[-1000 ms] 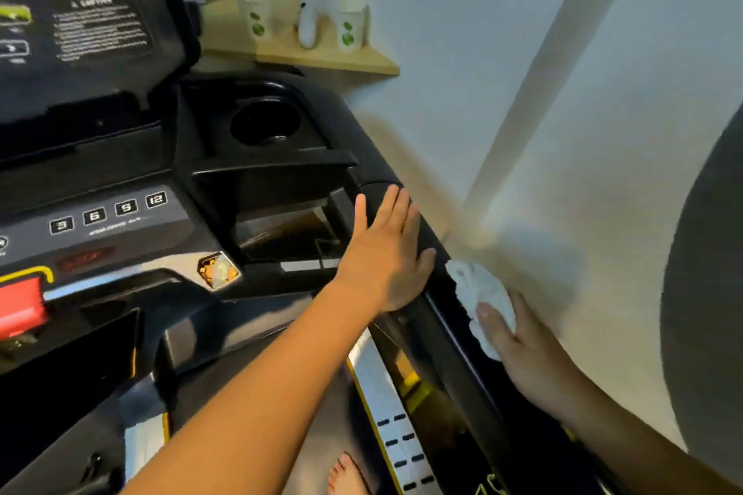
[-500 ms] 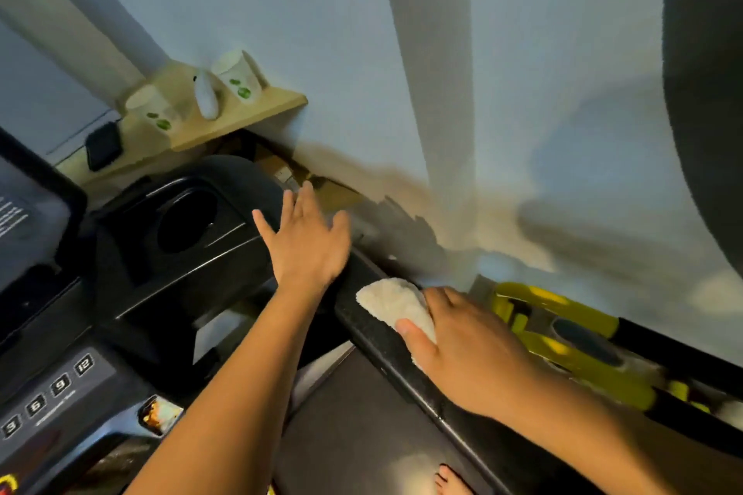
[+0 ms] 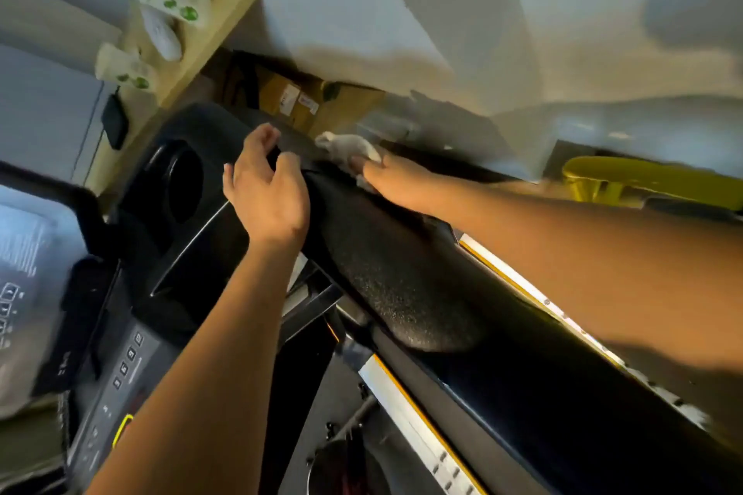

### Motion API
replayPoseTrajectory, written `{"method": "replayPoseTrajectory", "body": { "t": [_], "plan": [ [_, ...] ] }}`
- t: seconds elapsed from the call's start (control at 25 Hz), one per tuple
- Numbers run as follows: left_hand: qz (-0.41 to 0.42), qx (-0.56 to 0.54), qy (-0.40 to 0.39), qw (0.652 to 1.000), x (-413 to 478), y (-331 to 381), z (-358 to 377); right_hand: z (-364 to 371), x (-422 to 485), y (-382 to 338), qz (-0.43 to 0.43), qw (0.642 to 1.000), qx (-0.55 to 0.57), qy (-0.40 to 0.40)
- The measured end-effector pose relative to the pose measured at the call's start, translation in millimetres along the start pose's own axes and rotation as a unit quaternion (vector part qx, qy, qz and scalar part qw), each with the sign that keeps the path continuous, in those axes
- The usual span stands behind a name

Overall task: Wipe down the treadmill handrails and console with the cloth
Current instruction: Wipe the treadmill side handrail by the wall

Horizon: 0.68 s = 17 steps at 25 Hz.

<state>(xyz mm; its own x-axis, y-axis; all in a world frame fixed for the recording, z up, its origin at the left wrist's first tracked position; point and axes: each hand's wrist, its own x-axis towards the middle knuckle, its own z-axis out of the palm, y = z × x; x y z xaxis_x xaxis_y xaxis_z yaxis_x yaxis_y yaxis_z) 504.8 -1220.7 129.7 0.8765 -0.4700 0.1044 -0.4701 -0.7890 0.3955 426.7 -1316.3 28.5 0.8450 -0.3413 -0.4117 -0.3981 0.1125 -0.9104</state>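
Console (image 3: 112,366) at 8 o'clock, with cup holder (image 3: 183,183) above it. Paper cups (image 3: 177,4) on wooden shelf (image 3: 225,24) at 11. Left hand (image 3: 267,189) fingers loosely curled over top of black handrail (image 3: 402,285), can't tell if gripping. White cloth (image 3: 349,145) bunched on handrail, sticking out at 10 o'clock of right hand (image 3: 396,179), whose fingers clamp it. Yellow frame (image 3: 627,177) at 3.

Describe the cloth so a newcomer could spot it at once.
Follow the black treadmill handrail diagonally up from the picture's lower right towards the cup holder. Near its top end, the right hand holds a crumpled cloth against the rail. It is the only white, soft thing on that black surface.
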Motion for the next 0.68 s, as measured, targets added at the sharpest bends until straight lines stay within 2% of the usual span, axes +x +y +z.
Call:
{"method": "replayPoseTrajectory", "body": {
  "t": [0.12, 0.2, 0.28, 0.32, 0.36, 0.44, 0.56, 0.68],
  "plan": [
    [0.000, 0.012, 0.007, 1.000, -0.7, 5.4, -0.7, -10.5, -51.4, 26.0, 0.017, 0.998, -0.048, -0.022],
    [-0.001, 0.012, 0.006, 1.000, -3.1, 7.6, 0.9, -14.9, -85.4, 29.5, -0.033, 0.997, -0.064, -0.012],
    [-0.006, -0.017, 0.008, 1.000, -3.9, 6.4, 0.5, -14.2, -92.2, 4.8, -0.128, 0.990, 0.025, -0.061],
    [-0.010, -0.042, 0.010, 0.999, -3.3, 4.9, 0.9, -10.1, -80.8, -10.0, -0.144, 0.982, 0.089, -0.088],
    [-0.016, -0.058, 0.009, 0.998, -2.5, 3.1, 1.0, -3.9, -64.1, -18.6, -0.127, 0.978, 0.133, -0.100],
    [-0.016, -0.051, 0.008, 0.999, -2.9, 3.4, -1.4, 1.9, -26.2, -25.3, -0.068, 0.985, 0.144, -0.064],
    [-0.001, -0.037, -0.009, 0.999, -11.1, 3.8, -5.6, 3.7, -17.8, 13.1, 0.011, 1.000, 0.012, 0.007],
    [-0.003, -0.070, -0.020, 0.997, -12.2, 4.8, -5.6, -13.9, -71.3, 57.5, 0.086, 0.996, -0.007, -0.013]
  ]
}}
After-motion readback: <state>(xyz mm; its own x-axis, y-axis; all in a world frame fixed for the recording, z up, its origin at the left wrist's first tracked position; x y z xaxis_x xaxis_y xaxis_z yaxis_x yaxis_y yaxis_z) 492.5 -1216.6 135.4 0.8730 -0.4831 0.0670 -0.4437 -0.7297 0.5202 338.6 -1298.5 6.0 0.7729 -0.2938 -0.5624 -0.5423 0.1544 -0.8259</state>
